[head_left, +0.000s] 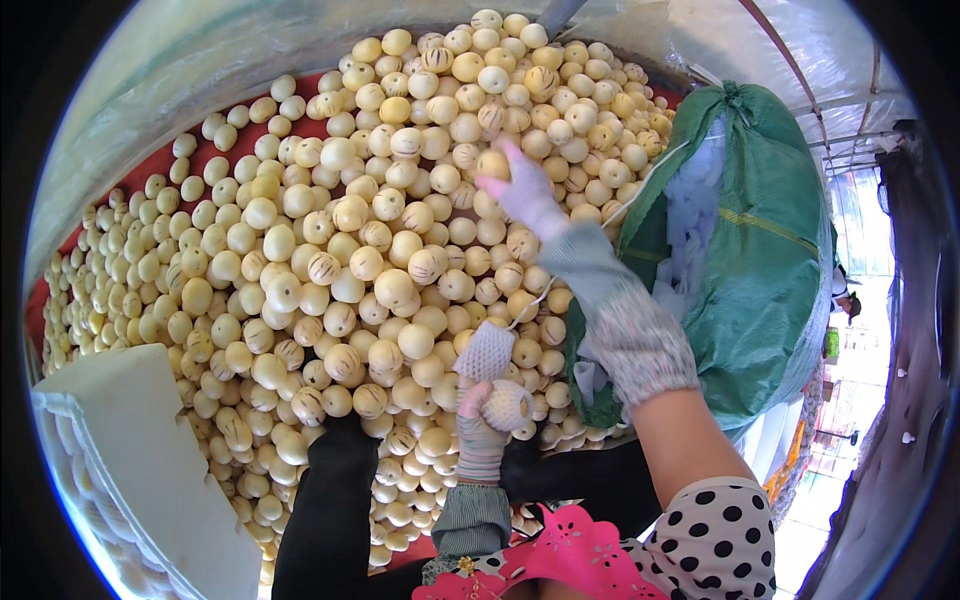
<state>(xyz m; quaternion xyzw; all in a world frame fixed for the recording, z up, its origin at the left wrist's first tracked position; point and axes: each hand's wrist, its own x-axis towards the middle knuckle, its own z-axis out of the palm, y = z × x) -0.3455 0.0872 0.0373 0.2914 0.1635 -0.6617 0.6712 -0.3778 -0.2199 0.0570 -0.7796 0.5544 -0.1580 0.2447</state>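
My left hand [476,425], in a striped glove, grips a fruit in a white foam net [508,408], with another white mesh sleeve [485,350] just above it at the fingertips. My right hand [522,192], in a pale pink glove and slightly blurred, reaches up into the heap and has its fingers round a pale yellow fruit [493,164]. Many round cream fruits [340,230], some with dark streaks, cover a red surface [205,155] around both hands.
A large green sack [760,280] stuffed with white foam sleeves fills the right side. A white foam box [170,460] stands at lower left. My dark-clad legs [330,500] are below. A small, unclear dark figure [848,300] is at far right.
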